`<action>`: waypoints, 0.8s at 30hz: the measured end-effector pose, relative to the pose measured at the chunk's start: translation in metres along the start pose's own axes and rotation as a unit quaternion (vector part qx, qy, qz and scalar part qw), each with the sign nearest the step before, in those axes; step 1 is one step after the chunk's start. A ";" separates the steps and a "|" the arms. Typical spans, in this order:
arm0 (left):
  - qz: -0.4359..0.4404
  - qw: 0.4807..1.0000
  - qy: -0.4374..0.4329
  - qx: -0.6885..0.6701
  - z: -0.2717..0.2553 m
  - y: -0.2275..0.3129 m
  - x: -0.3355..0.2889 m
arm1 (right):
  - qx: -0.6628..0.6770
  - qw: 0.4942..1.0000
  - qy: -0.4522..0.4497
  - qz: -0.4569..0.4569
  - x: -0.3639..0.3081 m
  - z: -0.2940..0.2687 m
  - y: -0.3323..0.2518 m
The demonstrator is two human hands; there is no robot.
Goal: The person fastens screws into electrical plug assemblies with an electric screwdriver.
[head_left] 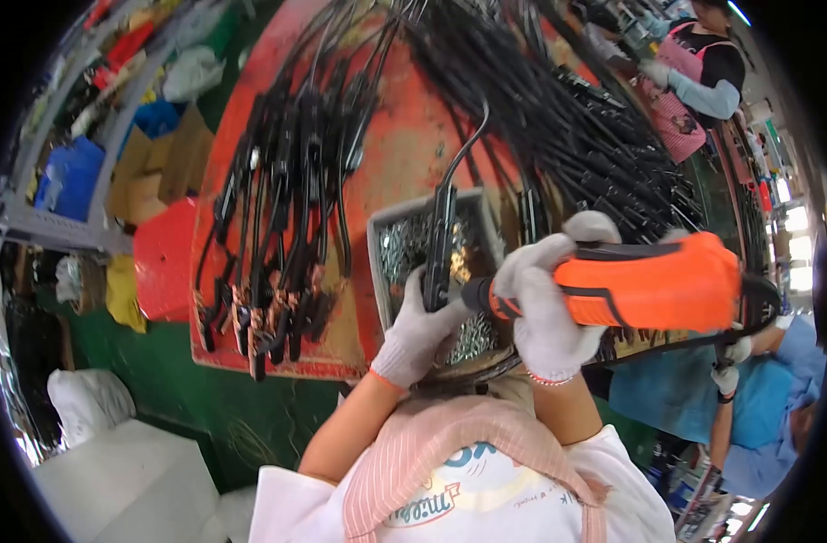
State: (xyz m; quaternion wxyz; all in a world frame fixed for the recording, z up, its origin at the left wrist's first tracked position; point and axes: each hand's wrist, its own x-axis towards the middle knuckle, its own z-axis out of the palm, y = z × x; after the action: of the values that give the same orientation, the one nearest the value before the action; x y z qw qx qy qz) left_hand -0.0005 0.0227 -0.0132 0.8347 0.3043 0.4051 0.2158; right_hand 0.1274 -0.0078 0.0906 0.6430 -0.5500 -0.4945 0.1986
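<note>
My right hand (551, 303), in a white glove, is wrapped round an orange and black power screwdriver (649, 285). Its dark nose points left and meets the lower end of a black cable clamp (441, 244). That clamp is held near upright by my gloved left hand (423, 330), fingers closed round its lower end; a cable runs up from its top. Behind and below it stands a grey bin (375, 262) of small silvery screws (404, 249) with some brass-coloured pieces (468, 258). Where the tool tip meets the clamp, my left fingers partly hide the contact.
On the red, worn table (386, 136) lie black clamps with copper ends (282, 181) at left and a large heap of black clamps (594, 145) at right. Red and cardboard boxes (165, 163) stand left. Two people (694, 81) work at the right, one far, one near.
</note>
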 end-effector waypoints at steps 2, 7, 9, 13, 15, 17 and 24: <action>-0.009 1.000 0.000 -0.004 0.007 0.002 -0.005 | 0.020 1.000 0.008 -0.020 -0.001 -0.018 0.006; -0.023 1.000 0.016 0.011 0.024 0.000 -0.024 | 0.242 0.948 0.182 -0.099 -0.011 -0.070 -0.042; -0.023 0.999 -0.019 0.025 0.051 0.010 -0.034 | 0.222 0.946 0.186 -0.148 -0.021 -0.107 -0.047; -0.013 0.992 -0.078 0.095 0.128 0.022 -0.029 | 0.247 0.926 0.222 -0.181 -0.050 -0.146 -0.054; 0.021 0.982 -0.120 0.142 0.149 0.005 -0.006 | 0.233 0.927 0.222 -0.190 -0.058 -0.162 -0.057; 0.080 0.941 -0.195 0.265 0.145 -0.021 0.033 | 0.116 0.948 0.248 -0.165 -0.066 -0.167 -0.059; 0.212 0.891 -0.103 0.387 0.088 0.004 -0.010 | 0.197 0.947 0.237 0.094 -0.033 -0.115 -0.055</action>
State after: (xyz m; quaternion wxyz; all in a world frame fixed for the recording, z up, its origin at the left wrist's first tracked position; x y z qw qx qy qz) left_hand 0.0642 -0.0102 0.0377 0.6222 0.7025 0.2942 0.1808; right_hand 0.1959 -0.1107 0.1369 0.8157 -0.4872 -0.2250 0.2158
